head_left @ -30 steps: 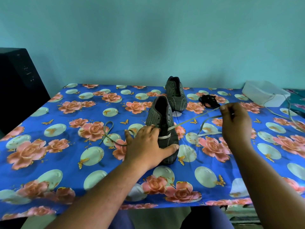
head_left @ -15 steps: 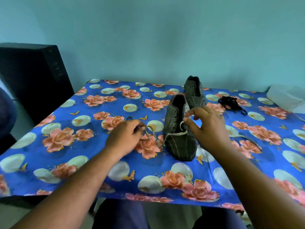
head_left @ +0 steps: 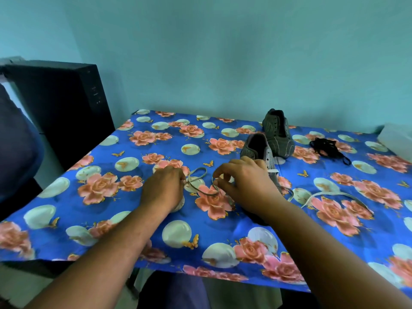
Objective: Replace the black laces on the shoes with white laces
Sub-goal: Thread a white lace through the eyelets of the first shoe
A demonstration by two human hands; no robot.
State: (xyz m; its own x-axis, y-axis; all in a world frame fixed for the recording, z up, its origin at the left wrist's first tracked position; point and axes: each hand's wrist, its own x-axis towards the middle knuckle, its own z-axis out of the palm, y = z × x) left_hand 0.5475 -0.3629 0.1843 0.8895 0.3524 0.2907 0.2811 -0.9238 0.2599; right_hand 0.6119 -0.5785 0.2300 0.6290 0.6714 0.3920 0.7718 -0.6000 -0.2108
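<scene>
A person seated at a table (head_left: 223,221) covered in a blue cloth printed with pink roses works a white lace (head_left: 198,188) with both bare hands. The left hand (head_left: 163,188) rests on the cloth with its fingers curled around one stretch of the lace, which loops out just beyond the knuckles. The right hand (head_left: 243,179) reaches across in front of the near shoe (head_left: 259,152), thumb and forefinger pinched on the lace where it curves back toward the shoe; the other fingers are loosely bent. The near shoe, grey and striped, stands upright on the cloth with its opening facing the camera and a short white band of lace showing across its front; its toe is hidden behind the right wrist. The other end of the white lace (head_left: 323,195) trails over the cloth to the right of the forearm. A second shoe (head_left: 277,132) of the same kind stands just behind the first, near the wall. To its right lies a small heap of black laces (head_left: 327,148), well apart from both hands. A dark cabinet (head_left: 62,112) stands at the table's left
</scene>
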